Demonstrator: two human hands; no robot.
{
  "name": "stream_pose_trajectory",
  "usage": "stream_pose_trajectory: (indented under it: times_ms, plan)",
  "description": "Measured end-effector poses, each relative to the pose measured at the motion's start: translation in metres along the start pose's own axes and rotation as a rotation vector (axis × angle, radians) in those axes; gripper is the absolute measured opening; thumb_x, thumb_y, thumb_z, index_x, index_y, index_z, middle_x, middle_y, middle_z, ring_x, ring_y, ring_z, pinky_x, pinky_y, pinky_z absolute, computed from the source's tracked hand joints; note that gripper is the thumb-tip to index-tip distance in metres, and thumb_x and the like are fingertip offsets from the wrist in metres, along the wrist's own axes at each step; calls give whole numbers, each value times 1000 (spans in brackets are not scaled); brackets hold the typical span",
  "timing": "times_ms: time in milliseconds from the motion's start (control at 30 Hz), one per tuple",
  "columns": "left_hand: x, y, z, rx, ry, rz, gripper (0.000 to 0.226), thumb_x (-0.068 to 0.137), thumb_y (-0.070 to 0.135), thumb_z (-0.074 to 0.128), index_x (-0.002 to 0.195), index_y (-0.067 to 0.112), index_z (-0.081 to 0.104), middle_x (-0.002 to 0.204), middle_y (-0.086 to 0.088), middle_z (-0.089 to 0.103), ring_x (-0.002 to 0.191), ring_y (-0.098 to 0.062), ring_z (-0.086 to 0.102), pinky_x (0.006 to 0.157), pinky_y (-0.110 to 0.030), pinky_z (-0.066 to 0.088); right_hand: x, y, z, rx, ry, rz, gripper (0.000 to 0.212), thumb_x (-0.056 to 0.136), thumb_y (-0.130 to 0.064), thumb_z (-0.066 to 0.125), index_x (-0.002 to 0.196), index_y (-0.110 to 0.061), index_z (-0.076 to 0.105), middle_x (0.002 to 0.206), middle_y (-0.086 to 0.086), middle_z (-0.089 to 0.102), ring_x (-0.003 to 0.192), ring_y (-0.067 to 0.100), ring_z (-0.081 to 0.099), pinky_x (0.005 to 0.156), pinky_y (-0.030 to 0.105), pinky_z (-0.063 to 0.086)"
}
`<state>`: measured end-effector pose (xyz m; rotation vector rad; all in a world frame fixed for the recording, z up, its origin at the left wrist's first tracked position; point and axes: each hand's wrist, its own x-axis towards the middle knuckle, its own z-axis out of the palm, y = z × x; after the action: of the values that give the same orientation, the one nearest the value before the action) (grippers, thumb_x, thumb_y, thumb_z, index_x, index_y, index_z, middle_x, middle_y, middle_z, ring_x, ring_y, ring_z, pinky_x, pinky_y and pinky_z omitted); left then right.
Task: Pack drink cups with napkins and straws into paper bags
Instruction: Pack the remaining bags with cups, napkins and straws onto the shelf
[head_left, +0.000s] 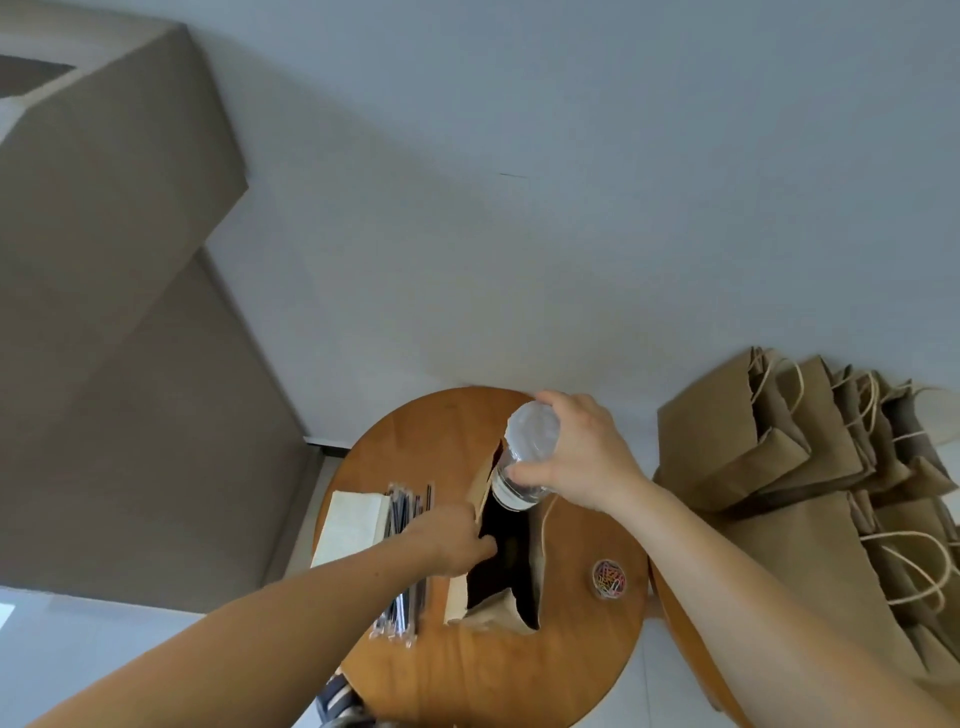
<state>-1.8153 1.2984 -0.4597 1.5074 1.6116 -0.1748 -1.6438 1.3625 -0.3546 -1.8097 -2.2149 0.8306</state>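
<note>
— Closest up?
— Two bare arms, reaching out over a round wooden table.
— Biggest thing after that?
— A heap of bags, brown with string handles, off to the right, away from the hands.
— On the table?
— One open bag, standing in the middle. Gripped at its left edge by the left hand, thumb inside the mouth.
— Left of it?
— White napkins lying flat. Then straws in clear wraps, just beside the bag, partly under the left arm.
— And the drink?
— A clear cup, tilted, lid end up, bottom end at the far end of the bag's mouth. Not down inside yet. Gripped round the side by the right hand, fingers curled on it.
— Smallest?
— A little clear tub of coloured clips, right of the bag, not touching.
</note>
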Motion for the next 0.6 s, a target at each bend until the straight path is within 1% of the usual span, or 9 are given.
stream_pose_trajectory:
  times_ms: [67,133,200,300,367,400,467,533,600]
  plan:
    - [2,-2,3,-126,-15,-77,35,96,38,45,91,8,62,79,-12,73,65,-19,73,78,-36,61,-8,1,3,-12,-30,-39,103,54,-59,75,144,-35,33,140,-10,37,128,17,36,99,38,42]
    - [1,-3,3,-243,-56,-136,35,100,29,37,93,4,61,72,-15,72,57,-18,72,73,-31,61,-16,3,8,-32,-74,-86,102,55,-60,74,144,-37,31,141,-12,35,129,15,34,100,39,43]
    - [-2,-4,2,-315,-47,-161,35,102,25,35,94,2,61,69,-15,72,56,-19,72,68,-28,59,-22,5,16,-77,-123,-140,100,58,-58,75,144,-38,30,143,-13,32,131,14,31,101,38,43]
    - [-6,-5,1,-385,-24,-185,35,104,22,36,95,0,63,62,-12,71,58,-19,72,68,-27,60,-27,7,33,-208,-216,-238,97,62,-57,75,144,-38,27,144,-12,29,132,14,29,98,33,44]
    - [-9,-7,2,-424,-11,-200,33,104,19,37,88,3,60,57,-10,68,57,-19,72,57,-25,59,-29,12,48,-294,-259,-285,94,64,-57,74,143,-37,26,143,-9,29,130,16,30,95,31,45]
    - [-10,-9,3,-449,-11,-216,31,104,18,38,87,4,59,54,-9,68,55,-18,72,52,-22,56,-29,15,54,-332,-273,-294,93,66,-58,73,143,-37,25,143,-8,29,130,17,32,94,30,46]
    - [-12,-13,5,-517,16,-244,27,103,18,40,89,5,59,55,-7,67,52,-18,71,48,-19,53,-30,21,67,-405,-299,-288,92,67,-61,71,143,-37,25,144,-5,31,130,19,35,93,30,46]
    - [-12,-17,10,-571,67,-252,24,102,19,43,87,8,58,57,-6,65,52,-19,71,46,-19,52,-28,27,77,-476,-341,-256,93,67,-64,68,143,-34,25,143,-2,34,129,22,38,95,33,46]
    - [-12,-20,16,-600,72,-261,24,102,21,43,87,9,57,56,-7,65,53,-20,71,46,-19,53,-24,31,88,-514,-378,-186,94,67,-64,69,143,-30,26,142,3,37,128,27,41,96,36,47]
